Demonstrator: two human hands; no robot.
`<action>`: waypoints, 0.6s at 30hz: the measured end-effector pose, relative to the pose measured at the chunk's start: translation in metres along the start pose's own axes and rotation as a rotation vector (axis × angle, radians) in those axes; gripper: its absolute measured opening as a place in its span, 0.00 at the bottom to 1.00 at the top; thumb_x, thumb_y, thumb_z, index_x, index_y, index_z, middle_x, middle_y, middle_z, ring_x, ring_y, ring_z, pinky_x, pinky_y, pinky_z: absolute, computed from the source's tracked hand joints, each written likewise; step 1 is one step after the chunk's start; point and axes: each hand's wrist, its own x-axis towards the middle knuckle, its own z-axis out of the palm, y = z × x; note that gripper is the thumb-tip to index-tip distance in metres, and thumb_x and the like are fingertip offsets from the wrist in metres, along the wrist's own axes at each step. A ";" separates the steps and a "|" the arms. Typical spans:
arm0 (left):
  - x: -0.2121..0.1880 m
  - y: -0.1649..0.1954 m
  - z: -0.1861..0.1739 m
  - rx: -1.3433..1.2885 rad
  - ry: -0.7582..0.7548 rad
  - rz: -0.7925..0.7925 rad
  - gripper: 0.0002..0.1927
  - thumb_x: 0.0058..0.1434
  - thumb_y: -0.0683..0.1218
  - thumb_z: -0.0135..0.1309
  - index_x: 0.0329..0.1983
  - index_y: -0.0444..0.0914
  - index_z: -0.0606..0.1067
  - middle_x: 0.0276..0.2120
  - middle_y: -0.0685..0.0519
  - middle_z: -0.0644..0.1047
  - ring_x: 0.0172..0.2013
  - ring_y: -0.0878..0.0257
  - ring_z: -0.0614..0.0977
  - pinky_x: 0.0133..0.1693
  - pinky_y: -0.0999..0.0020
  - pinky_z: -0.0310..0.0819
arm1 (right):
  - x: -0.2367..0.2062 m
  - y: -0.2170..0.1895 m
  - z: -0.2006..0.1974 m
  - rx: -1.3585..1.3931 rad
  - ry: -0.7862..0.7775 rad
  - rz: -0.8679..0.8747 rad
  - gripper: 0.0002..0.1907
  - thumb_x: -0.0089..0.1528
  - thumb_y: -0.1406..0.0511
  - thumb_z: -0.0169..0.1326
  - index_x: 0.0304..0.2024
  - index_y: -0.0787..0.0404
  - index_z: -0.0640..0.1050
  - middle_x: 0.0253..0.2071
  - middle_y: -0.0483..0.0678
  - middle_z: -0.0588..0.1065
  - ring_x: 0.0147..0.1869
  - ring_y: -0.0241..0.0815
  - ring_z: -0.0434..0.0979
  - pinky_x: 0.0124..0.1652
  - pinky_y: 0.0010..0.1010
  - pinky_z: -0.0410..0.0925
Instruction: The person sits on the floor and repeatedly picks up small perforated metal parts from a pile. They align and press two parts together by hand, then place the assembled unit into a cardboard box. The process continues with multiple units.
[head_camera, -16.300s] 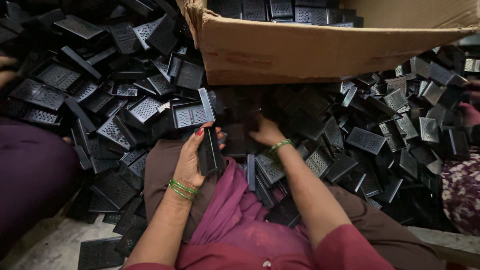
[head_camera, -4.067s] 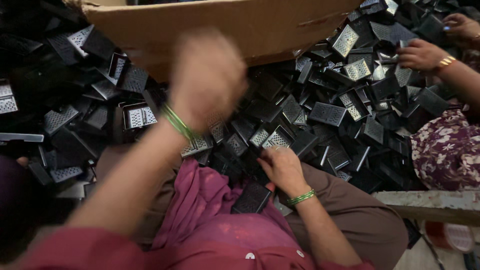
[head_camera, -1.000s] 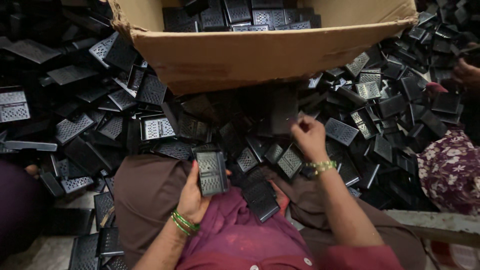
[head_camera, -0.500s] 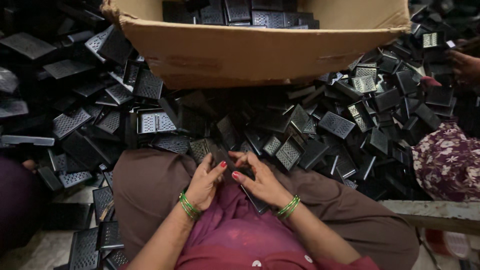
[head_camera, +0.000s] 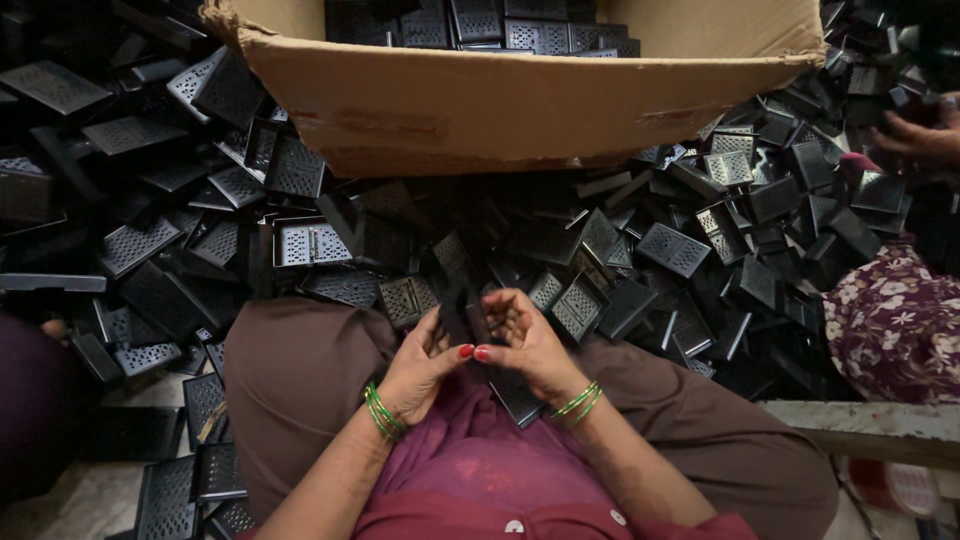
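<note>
My left hand (head_camera: 425, 360) and my right hand (head_camera: 525, 340) meet over my lap, thumbs nearly touching. Between them they grip small black perforated plastic parts (head_camera: 470, 318), which the fingers mostly hide. Another black part (head_camera: 515, 395) lies on my lap under my right wrist. Green bangles sit on both wrists. A deep heap of the same black perforated parts (head_camera: 640, 250) lies in front of my knees.
A large open cardboard box (head_camera: 520, 100) holding several black parts stands just beyond the heap. Another person's hand (head_camera: 920, 135) and floral-clothed knee (head_camera: 895, 320) are at the right. More parts (head_camera: 190, 480) lie on the floor at my left. A concrete ledge (head_camera: 870, 430) runs lower right.
One second ago my left hand held up a part while my right reached into the heap. Both hands have since come together over my lap on the parts.
</note>
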 end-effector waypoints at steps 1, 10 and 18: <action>0.000 -0.001 0.000 -0.009 -0.001 0.000 0.40 0.55 0.36 0.63 0.71 0.37 0.62 0.60 0.51 0.73 0.58 0.62 0.75 0.59 0.65 0.70 | 0.000 -0.001 0.003 -0.001 0.007 0.001 0.41 0.48 0.73 0.71 0.62 0.60 0.69 0.55 0.43 0.70 0.60 0.35 0.69 0.59 0.26 0.65; 0.001 -0.007 -0.010 -0.024 -0.026 0.015 0.42 0.53 0.33 0.65 0.71 0.36 0.62 0.59 0.50 0.74 0.59 0.61 0.75 0.60 0.63 0.71 | 0.000 -0.009 0.008 0.006 -0.044 0.035 0.52 0.46 0.73 0.71 0.71 0.58 0.63 0.58 0.42 0.68 0.63 0.35 0.68 0.62 0.28 0.64; -0.001 -0.003 -0.012 0.007 -0.038 -0.043 0.37 0.56 0.36 0.62 0.70 0.38 0.64 0.57 0.53 0.75 0.57 0.65 0.77 0.58 0.68 0.71 | 0.001 0.005 0.006 -0.102 -0.024 -0.026 0.54 0.46 0.72 0.73 0.72 0.57 0.64 0.58 0.45 0.67 0.63 0.37 0.67 0.63 0.31 0.64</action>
